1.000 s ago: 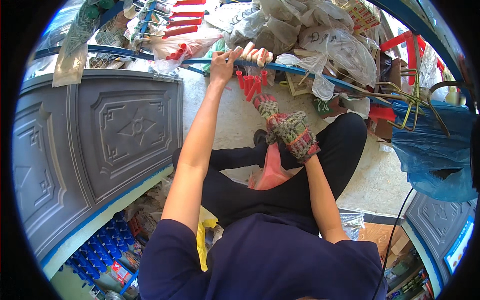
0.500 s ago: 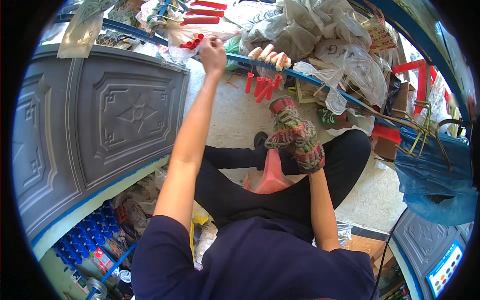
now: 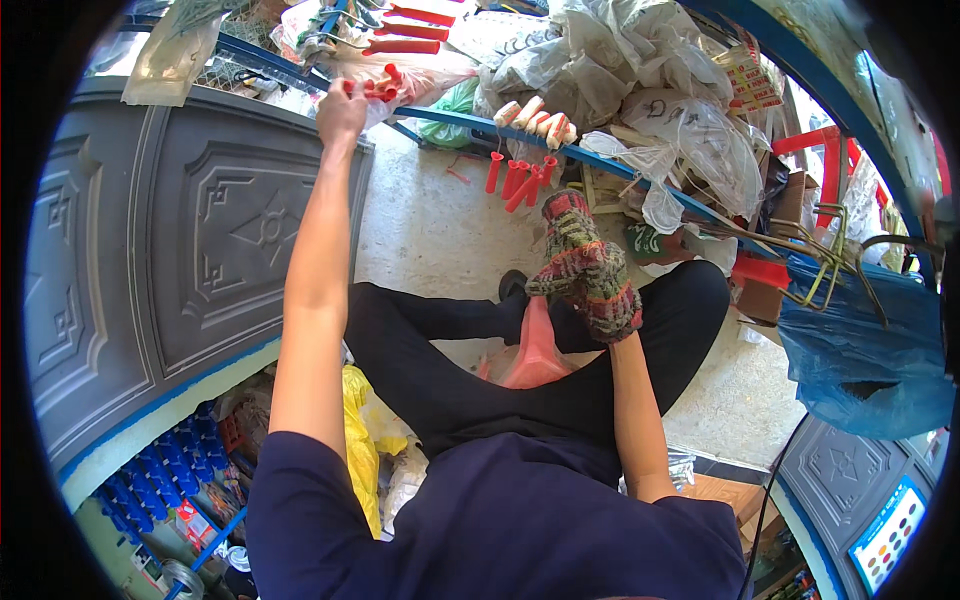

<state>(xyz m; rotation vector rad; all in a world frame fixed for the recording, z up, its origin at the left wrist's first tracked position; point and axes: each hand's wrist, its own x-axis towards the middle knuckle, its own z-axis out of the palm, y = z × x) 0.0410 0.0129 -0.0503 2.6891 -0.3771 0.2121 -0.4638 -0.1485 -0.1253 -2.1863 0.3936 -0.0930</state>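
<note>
My left arm reaches forward to a bunch of red plastic sleeves [image 3: 383, 84] at a blue rail [image 3: 440, 115]. My left hand [image 3: 343, 112] is closed at the left end of the bunch, its fingertips on a red sleeve. A thick knitted glove in green, red and grey covers my right hand [image 3: 590, 275], which is over my lap. Out from under the glove hangs a pink plastic bag [image 3: 537, 350], its narrowed top at the glove's thumb side. The glove hides the fingers inside.
Red-handled tools [image 3: 405, 30] lie above the rail. Pale paint-roller-like pieces [image 3: 537, 122] and several red sleeves [image 3: 520, 180] hang farther right. Clear plastic bags [image 3: 690, 140] pile behind. A grey panelled door [image 3: 250, 220] stands left, a blue bag [image 3: 865, 350] right.
My left hand has moved left, from the right side of the red sleeves to their left end. My gloved right hand stays nearly in place over the pink bag.
</note>
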